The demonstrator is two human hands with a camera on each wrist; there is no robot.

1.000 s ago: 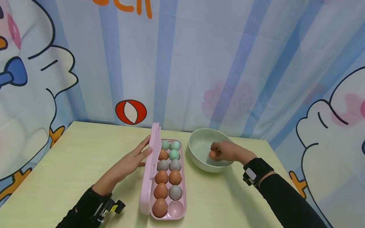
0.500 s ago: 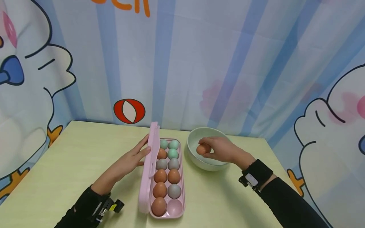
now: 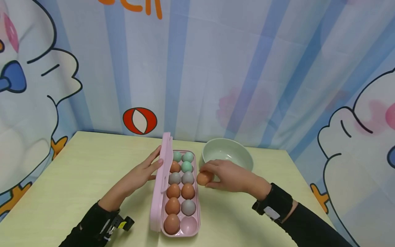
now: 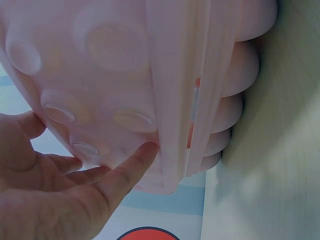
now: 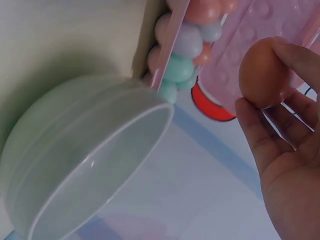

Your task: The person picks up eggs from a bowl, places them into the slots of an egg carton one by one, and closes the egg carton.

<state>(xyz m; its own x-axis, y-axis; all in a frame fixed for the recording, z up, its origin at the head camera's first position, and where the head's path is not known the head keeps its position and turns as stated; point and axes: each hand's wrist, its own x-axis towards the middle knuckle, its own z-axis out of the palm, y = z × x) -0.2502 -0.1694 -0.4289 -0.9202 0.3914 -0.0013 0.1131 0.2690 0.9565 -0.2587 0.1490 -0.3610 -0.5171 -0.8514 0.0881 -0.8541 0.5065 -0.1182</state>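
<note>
A long pink egg carton stands on the table with its lid upright on the left side. My left hand holds that lid, fingers at the top edge and thumb against the bumpy outer face. Brown, grey and green eggs sit in two columns; the nearest right cup shows bare pink plastic. Between thumb and fingertips my right hand pinches a brown egg, just beside the carton's right rim. Behind this hand stands a pale green bowl, its front partly hidden.
The pale yellow table ends at a curtain with cartoon figures and blue stripes. In the right wrist view, the bowl's wall stands close to the carton's far end. Black wrist straps carry the cameras.
My right hand has lifted the brown egg out of the bowl and carried it left and nearer to me, up to the carton's right side. The left hand stays on the lid.
</note>
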